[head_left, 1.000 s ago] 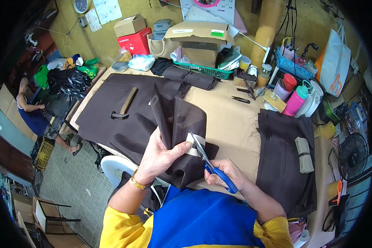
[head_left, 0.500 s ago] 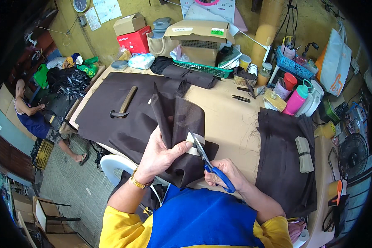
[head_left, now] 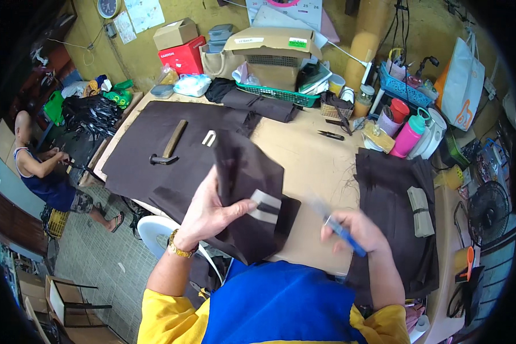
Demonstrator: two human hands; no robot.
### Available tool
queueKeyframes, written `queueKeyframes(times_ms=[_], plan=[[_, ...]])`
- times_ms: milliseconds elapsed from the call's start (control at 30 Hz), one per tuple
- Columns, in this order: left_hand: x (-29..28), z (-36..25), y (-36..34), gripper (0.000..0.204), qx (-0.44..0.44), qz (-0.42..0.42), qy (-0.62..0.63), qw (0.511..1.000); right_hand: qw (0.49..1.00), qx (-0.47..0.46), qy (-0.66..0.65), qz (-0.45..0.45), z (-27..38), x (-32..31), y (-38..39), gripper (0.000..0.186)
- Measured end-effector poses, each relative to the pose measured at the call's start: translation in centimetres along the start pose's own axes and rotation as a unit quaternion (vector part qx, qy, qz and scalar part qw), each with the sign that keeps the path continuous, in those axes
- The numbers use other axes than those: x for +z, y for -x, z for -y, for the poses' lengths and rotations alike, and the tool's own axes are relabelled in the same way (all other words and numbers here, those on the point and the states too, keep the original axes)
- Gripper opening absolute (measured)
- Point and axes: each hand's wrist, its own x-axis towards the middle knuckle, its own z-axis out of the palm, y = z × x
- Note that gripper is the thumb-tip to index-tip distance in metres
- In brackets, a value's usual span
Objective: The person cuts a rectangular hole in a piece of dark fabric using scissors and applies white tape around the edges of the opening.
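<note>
My left hand (head_left: 209, 209) pinches a dark brown fabric piece (head_left: 249, 163), thumb on top beside a pale beige striped patch (head_left: 266, 207). The piece stands partly folded up over the table's near side. To its right my right hand (head_left: 358, 226) holds blue-handled scissors (head_left: 343, 230), blurred by motion and apart from the fabric. A small beige loop (head_left: 208, 138) shows at the fabric's upper left corner. Farther left, a hammer (head_left: 171, 143) with a wooden handle lies on a large dark brown fabric sheet (head_left: 137, 129).
Small black thread snips (head_left: 331, 135) lie on the tan tabletop (head_left: 304, 149). Stacked dark fabric (head_left: 384, 229) at right carries a rolled beige strip (head_left: 421, 212). A green basket (head_left: 278, 96) and pink bottle (head_left: 410, 136) stand behind. A seated co-worker (head_left: 37, 163) is far left.
My right hand has carried the scissors away from the fabric to the right. My left hand keeps its hold, and the beige striped patch is now more exposed.
</note>
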Motion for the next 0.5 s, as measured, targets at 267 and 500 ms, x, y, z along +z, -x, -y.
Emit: queueKeyframes(times_ms=[267,500], plan=[[4.2,-1.8,-1.7,0.071,0.048,0.096,-0.038,0.993,0.981,-0.101,0.049,-0.159,7.6,1.8,-4.8,0.035],[1.1,0.2,0.8,0.053,-0.068,0.094,-0.018,0.993,0.926,-0.142,-0.176,-0.303,5.9,2.6,-6.3,0.027]])
